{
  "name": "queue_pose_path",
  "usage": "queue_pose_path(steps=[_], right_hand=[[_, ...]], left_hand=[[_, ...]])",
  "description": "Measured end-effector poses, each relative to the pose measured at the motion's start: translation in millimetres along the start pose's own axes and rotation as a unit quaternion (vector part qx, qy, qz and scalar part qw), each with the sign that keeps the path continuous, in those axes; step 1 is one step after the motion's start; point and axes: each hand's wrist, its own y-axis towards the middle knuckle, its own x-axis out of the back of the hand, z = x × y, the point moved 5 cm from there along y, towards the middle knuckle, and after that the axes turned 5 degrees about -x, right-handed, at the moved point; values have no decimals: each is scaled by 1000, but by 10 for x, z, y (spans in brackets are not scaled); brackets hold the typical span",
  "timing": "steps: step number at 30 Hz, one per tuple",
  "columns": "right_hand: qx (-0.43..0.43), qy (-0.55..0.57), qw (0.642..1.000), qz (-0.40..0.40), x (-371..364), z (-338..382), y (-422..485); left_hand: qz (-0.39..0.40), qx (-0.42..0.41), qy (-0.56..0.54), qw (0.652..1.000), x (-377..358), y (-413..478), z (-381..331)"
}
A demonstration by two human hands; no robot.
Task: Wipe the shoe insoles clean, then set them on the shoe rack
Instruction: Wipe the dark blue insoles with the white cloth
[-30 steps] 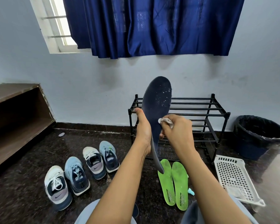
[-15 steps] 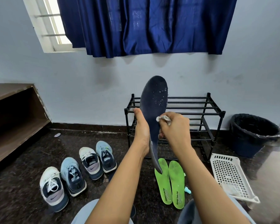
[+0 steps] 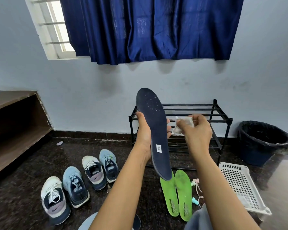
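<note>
A: The fingers (image 3: 168, 129) of the left hand (image 3: 144, 135) curl round the dark blue insole (image 3: 154, 130) from behind, tips showing past its right edge, thumb along the left edge. It stands upright at its middle, toe up, heel hanging above the floor (image 3: 23, 205).

B: And the right hand (image 3: 197, 130)?

A: Closed on a crumpled white wipe (image 3: 181, 126), held just beside the insole's right edge; whether the wipe touches the insole I cannot tell. White specks show near the toe.

B: How will it handle?

A: Light, I'd judge, thin and bendy. Gripping mid-length looks sensible, with the palm backing it so wiping pressure doesn't fold it.

B: Anything else from the head view?

A: Two green insoles (image 3: 176, 196) lie side by side on the floor, just in front of the black shoe rack (image 3: 221, 113), whose bars look bare. Four shoes (image 3: 80, 181) sit further left.
</note>
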Motion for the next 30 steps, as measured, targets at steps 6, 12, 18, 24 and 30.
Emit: queue_pose_path(steps=[6, 12, 18, 24, 30], right_hand=[[150, -58, 987, -3, -146, 223, -181], [247, -130, 957, 83, -435, 247, -402], [276, -175, 942, 74, -463, 264, -430], [286, -173, 933, 136, -608, 201, -523], [265, -155, 947, 98, -559, 239, -398]], left_hand=[[31, -23, -27, 999, 80, 6, 53], [45, -46, -69, 996, 96, 48, 12], [46, -50, -27, 997, 98, 18, -14], [42, -43, -25, 998, 147, 7, -29], [53, -36, -12, 998, 119, -14, 47]])
